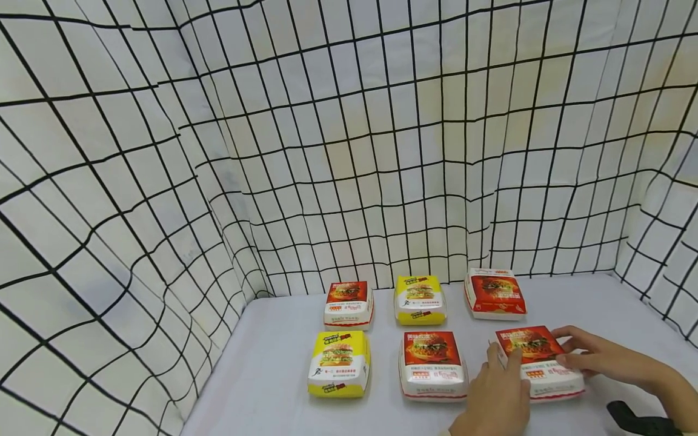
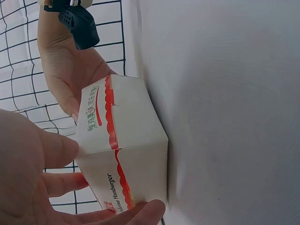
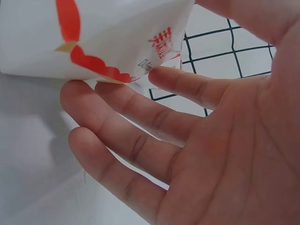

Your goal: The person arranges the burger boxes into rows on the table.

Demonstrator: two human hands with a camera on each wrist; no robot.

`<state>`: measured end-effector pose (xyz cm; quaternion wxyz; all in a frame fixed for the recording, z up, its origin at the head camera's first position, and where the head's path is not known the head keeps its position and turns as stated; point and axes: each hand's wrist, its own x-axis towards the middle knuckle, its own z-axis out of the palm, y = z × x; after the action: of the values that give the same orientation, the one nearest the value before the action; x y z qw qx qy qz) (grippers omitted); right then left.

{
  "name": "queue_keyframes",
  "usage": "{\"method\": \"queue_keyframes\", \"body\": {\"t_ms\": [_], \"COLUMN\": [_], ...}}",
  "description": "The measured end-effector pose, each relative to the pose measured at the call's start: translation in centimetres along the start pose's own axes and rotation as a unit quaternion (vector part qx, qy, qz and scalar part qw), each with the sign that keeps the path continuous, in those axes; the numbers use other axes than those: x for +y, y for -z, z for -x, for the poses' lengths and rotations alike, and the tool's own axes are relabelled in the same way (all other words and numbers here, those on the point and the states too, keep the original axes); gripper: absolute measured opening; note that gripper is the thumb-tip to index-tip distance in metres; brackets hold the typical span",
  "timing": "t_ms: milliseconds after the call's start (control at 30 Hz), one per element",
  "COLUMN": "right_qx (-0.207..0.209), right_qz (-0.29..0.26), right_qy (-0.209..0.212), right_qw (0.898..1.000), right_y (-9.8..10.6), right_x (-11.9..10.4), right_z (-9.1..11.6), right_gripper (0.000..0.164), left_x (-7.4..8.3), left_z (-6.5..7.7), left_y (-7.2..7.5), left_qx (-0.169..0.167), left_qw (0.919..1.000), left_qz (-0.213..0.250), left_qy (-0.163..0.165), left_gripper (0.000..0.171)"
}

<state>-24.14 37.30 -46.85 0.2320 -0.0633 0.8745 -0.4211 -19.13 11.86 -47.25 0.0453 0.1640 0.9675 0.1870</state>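
Note:
At the front right of the table, a red-and-white burger box stands between my two hands. My left hand holds its left side; in the left wrist view, fingers lie along a side wall printed "Hamburger". From the other side my right hand grips the box, thumb at the front and fingers toward the back. In the right wrist view, the fingertips of that hand touch the lower edge of the box. The box is closed, its base close to the cloth.
Left of the held box stand another red-and-white box and a yellow-and-white box. Behind are a red-and-white box, a yellow one and a red one. A black grid over white cloth encloses the white table.

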Motion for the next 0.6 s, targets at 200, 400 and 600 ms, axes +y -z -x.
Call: {"method": "queue_keyframes", "body": {"t_ms": [200, 400, 600], "right_qx": [-0.002, -0.003, 0.003], "right_qz": [0.003, 0.002, 0.007], "right_qy": [0.004, -0.001, -0.001], "right_qw": [1.0, 1.0, 1.0], "right_y": [-0.02, 0.05, 0.09], "right_x": [-0.34, -0.13, -0.09], "right_z": [-0.05, -0.13, -0.18], "right_gripper": [0.074, 0.075, 0.075], "left_x": [0.02, 0.16, 0.08], "left_z": [-0.06, -0.33, -0.38], "left_y": [0.05, -0.16, -0.09], "left_qx": [0.005, -0.008, -0.005], "left_qw": [0.9999, 0.9998, 0.9999], "left_qz": [-0.008, -0.001, -0.004], "left_qy": [0.007, 0.015, 0.009], "left_gripper": [0.049, 0.051, 0.05]}}
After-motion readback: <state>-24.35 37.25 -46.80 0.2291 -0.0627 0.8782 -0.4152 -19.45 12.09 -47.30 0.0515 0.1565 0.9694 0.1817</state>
